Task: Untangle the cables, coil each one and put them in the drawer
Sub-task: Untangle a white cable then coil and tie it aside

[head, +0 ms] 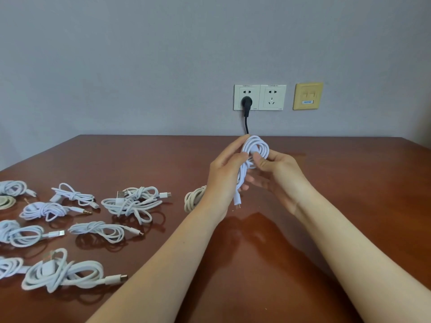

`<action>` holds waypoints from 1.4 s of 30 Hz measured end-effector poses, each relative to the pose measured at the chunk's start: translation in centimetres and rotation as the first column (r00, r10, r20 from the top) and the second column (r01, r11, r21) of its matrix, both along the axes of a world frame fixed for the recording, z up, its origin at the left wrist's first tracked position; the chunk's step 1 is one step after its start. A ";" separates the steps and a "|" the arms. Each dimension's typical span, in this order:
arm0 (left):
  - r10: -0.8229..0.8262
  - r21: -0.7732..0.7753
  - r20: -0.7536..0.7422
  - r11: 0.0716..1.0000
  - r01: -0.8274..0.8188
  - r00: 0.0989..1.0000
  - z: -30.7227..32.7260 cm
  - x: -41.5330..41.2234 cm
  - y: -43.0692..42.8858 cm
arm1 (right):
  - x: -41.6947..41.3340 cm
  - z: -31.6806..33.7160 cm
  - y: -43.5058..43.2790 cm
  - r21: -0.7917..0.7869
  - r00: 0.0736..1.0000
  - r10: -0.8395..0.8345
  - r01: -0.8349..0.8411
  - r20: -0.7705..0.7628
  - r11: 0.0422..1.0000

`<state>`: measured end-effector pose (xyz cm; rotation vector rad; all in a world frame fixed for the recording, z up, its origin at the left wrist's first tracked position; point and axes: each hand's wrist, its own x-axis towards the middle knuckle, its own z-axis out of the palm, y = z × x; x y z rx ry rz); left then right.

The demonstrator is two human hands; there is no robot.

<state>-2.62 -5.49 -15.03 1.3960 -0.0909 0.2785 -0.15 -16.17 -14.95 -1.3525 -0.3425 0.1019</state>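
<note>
I hold a coiled white cable [255, 146] above the middle of the brown table [349, 183]. My left hand [225, 173] grips the coil from the left, thumb on its front. My right hand [277, 173] pinches it from the right. One plug end [237, 201] hangs down below my hands. Several knotted white cable bundles lie on the left half of the table, such as one [130, 202] in the middle row and a thick one [63, 271] nearest me. A cream coil [194, 198] lies partly hidden behind my left wrist. No drawer is in view.
A black plug [246, 104] sits in a white wall socket [271, 97] behind the table, its cord dropping behind the far edge. A yellow wall plate [308, 96] is to the right. The table's right half is bare wood.
</note>
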 end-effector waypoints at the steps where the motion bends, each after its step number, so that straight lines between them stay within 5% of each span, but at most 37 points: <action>1: 0.000 0.013 0.005 1.000 0.000 1.000 0.1 0.0 0.0 | 0.1 -0.1 0.0 0.008 1.000 -0.003 0.003 0.001 1.000; 12: -0.055 0.020 0.042 0.998 0.054 0.998 0.1 0.8 0.0 | 1.1 -0.8 -0.2 -0.017 0.997 -0.066 0.067 0.030 0.998; 21: 0.010 0.360 0.247 0.928 -0.102 0.969 -0.2 1.6 -0.5 | 1.4 -1.2 0.4 0.015 0.990 -0.128 0.127 0.064 0.992; 25: -0.062 0.275 0.150 0.961 0.019 0.987 0.3 1.5 0.7 | 1.6 -1.1 0.7 -0.102 0.966 -0.179 0.200 0.187 0.974; 30: 0.010 0.332 0.051 0.943 -0.026 0.999 0.6 1.7 1.0 | 1.4 -1.0 0.4 -0.213 0.919 -0.153 0.242 0.364 0.947; 37: 0.105 0.092 -0.039 0.991 -0.101 0.994 1.7 1.4 2.0 | 0.8 -0.6 0.7 -0.196 0.990 0.056 -0.031 0.126 0.980; 42: 0.150 -0.068 -0.117 0.985 -0.159 0.982 2.0 1.8 3.1 | 1.1 -0.5 0.5 -0.280 0.992 0.050 -0.015 0.119 0.960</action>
